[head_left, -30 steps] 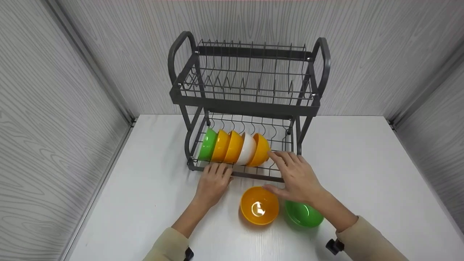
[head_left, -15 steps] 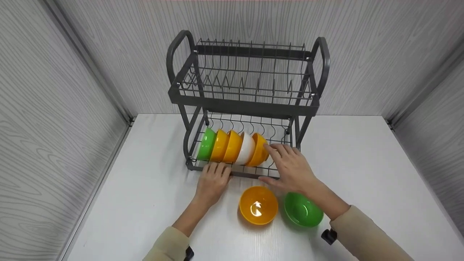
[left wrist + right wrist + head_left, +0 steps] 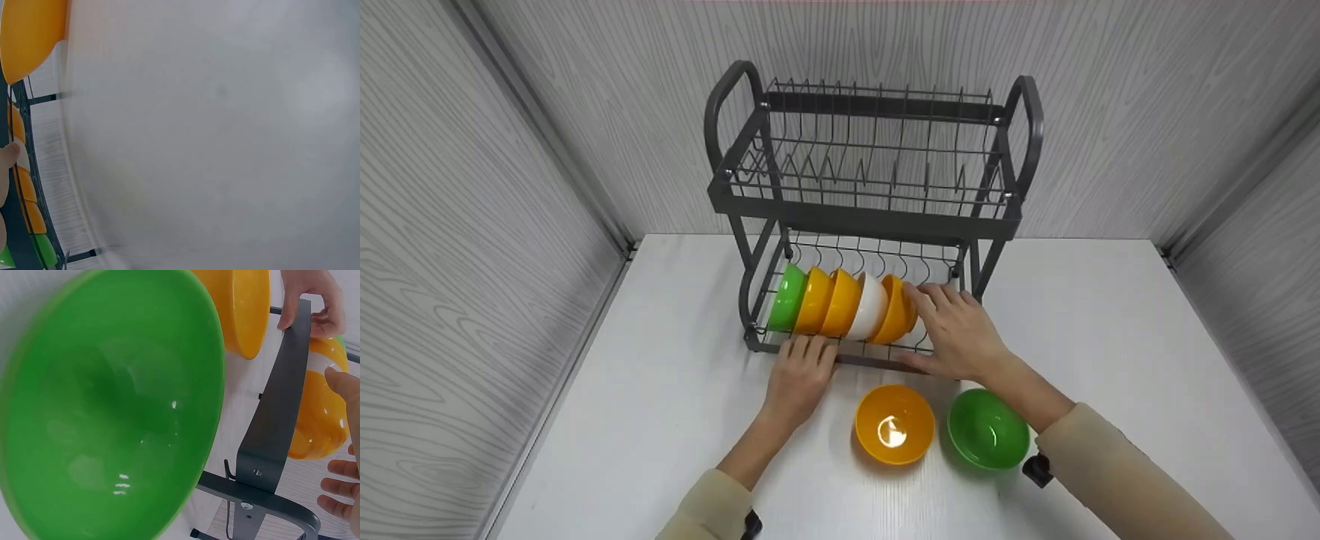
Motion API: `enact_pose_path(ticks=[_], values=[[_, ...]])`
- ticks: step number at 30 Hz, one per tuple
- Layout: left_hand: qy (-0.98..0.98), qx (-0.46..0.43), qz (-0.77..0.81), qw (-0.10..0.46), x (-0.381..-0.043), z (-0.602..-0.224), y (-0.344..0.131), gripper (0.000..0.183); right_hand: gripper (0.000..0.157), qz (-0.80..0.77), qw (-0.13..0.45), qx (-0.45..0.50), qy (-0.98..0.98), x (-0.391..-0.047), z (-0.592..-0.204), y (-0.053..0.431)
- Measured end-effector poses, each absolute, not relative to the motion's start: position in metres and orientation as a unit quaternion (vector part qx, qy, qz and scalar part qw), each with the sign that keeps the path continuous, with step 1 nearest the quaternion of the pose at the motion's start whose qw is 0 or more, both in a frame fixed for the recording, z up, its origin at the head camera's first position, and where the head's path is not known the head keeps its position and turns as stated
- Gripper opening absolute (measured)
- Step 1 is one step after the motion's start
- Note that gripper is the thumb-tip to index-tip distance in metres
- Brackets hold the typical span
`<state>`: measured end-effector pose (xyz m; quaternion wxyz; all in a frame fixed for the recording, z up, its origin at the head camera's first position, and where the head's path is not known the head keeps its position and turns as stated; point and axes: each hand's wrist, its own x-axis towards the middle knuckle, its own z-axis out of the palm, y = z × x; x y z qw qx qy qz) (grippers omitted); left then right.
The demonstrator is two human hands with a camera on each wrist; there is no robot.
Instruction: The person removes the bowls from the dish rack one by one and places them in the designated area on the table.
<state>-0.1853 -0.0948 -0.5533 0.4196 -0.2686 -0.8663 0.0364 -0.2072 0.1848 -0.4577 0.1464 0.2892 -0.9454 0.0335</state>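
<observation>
A dark two-tier dish rack (image 3: 866, 217) holds a row of bowls on its lower tier. From the left stand a green bowl (image 3: 787, 300), two orange bowls (image 3: 841, 304), a white bowl (image 3: 868, 309) and another orange bowl (image 3: 892, 313), all tipped on their sides. My left hand (image 3: 801, 381) grips the rack's lower front rail, thumb in front and fingers behind, as the right wrist view shows. My right hand (image 3: 960, 337) reaches over that rail with fingers spread, its fingertips at the rightmost orange bowl. Whether they touch it is unclear.
In front of the rack, an orange bowl (image 3: 895, 425) and a green bowl (image 3: 988, 429) stand upright on the white table (image 3: 1110, 360). Grooved grey panels (image 3: 1110, 150) enclose the table at the back and both sides. The rack's upper tier overhangs the lower bowls.
My right hand has moved toward the back and slightly left, along the rightmost orange bowl, uncovering the green bowl on the table. My left hand stays on the rail.
</observation>
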Motion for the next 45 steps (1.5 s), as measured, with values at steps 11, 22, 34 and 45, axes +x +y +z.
enact_pose_path(ticks=[11, 22, 34, 45], values=[[-0.872, -0.265, 0.035, 0.411, -0.185, -0.553, -0.096, 0.03, 0.112, 0.004, 0.131, 0.273, -0.953, -0.22, -0.462, 0.184], [-0.869, -0.267, 0.031, 0.416, -0.186, -0.554, -0.096, 0.034, 0.118, 0.014, 0.135, 0.27, -0.953, -0.23, -0.468, 0.177], [-0.861, -0.268, 0.028, 0.431, -0.187, -0.554, -0.095, 0.033, 0.12, 0.024, 0.137, 0.26, -0.956, -0.235, -0.476, 0.17], [-0.863, -0.269, 0.029, 0.426, -0.187, -0.554, -0.095, 0.027, 0.123, 0.034, 0.141, 0.256, -0.956, -0.239, -0.48, 0.166]])
